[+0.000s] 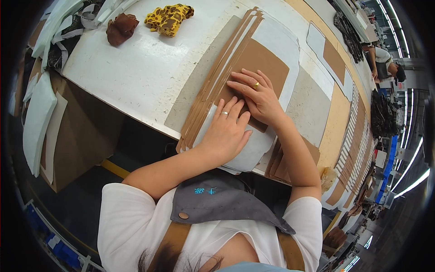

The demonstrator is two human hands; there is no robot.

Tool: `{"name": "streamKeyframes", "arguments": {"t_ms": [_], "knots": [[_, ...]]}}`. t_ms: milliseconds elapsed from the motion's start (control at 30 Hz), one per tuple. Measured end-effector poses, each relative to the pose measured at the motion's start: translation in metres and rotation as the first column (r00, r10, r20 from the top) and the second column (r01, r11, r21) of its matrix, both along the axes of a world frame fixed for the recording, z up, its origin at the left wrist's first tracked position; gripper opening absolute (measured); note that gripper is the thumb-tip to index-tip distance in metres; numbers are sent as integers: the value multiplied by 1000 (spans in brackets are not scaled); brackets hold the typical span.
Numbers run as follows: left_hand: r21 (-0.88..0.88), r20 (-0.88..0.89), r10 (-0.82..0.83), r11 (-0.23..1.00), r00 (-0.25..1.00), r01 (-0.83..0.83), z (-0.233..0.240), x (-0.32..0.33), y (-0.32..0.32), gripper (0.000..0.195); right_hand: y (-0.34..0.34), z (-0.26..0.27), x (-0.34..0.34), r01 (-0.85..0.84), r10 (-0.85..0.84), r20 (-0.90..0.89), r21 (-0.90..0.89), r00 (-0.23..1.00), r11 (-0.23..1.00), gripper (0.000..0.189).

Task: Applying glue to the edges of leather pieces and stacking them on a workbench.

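A stack of brown and white sheet pieces (272,40) lies slantwise on the white worktable, its near end at the table's edge. On top of it is a brown rectangular panel (268,61). My left hand (226,127) rests palm down across the panel's lower part and the white sheet below, a silver-coloured ring on one finger. Just above and to the right, my right hand (256,97) lies on the panel with fingers bent and a gold-coloured ring. Neither hand is seen gripping anything; the fingertips of both press or rest on the surface.
A crumpled brown piece (122,29) and a yellow spotted cloth (169,19) lie at the table's far left. More brown pieces (309,149) sit by my right forearm. Striped stacks (353,146) are further right. A co-worker (384,63) is at the upper right. A cardboard box (81,136) stands left.
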State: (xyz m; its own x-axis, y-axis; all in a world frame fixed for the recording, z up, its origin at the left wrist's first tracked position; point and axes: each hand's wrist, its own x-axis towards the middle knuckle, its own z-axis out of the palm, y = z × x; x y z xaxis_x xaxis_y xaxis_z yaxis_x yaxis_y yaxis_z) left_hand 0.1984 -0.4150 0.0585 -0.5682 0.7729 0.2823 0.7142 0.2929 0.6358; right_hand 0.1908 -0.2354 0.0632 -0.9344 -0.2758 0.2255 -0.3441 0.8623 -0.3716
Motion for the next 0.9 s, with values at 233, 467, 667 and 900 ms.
{"name": "streamKeyframes", "arguments": {"t_ms": [233,467,667,900], "knots": [[5,-20,16,1000,1000,-16,2,-1,1,39,-2,0,3,-41,42,46,-22,998,999,34],[-43,-5,8,999,1000,-8,4,0,1,42,-2,4,1,-47,52,67,-65,996,997,37],[-37,75,-17,999,997,20,8,-3,1,38,0,8,-1,-74,80,93,-65,992,995,38],[30,136,-21,999,990,18,10,-7,-1,32,25,-11,-28,211,-208,-42,81,977,974,37]]}}
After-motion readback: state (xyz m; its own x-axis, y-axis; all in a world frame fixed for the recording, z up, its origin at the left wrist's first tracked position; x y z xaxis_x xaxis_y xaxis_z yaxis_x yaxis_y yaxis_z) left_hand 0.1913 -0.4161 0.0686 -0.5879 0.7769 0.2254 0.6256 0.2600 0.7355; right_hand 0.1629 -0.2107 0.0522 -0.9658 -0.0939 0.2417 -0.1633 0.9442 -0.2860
